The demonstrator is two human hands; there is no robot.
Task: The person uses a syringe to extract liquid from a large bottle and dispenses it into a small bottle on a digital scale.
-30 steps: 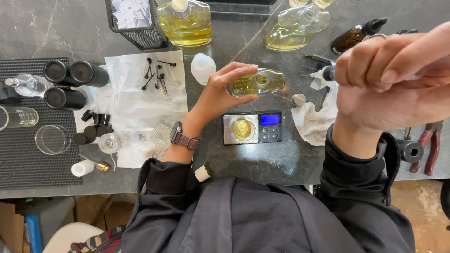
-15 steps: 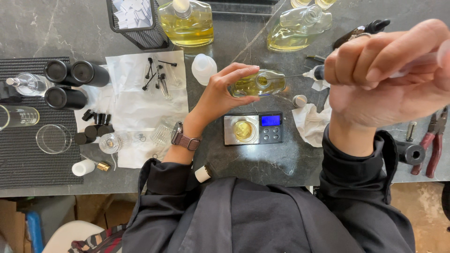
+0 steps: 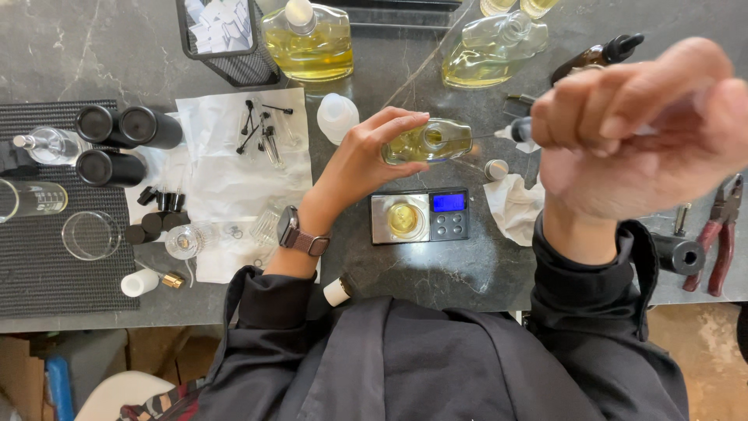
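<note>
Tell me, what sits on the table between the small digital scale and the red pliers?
In the head view, a crumpled white tissue lies just right of the scale; nearer the pliers lies a black cylinder. The right hand overhangs part of that stretch.

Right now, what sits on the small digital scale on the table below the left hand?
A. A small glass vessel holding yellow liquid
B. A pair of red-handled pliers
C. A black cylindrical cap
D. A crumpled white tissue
A: on the pan of the digital scale stands a small glass vessel of yellow liquid, just below the tilted bottle held in the left hand.
</note>
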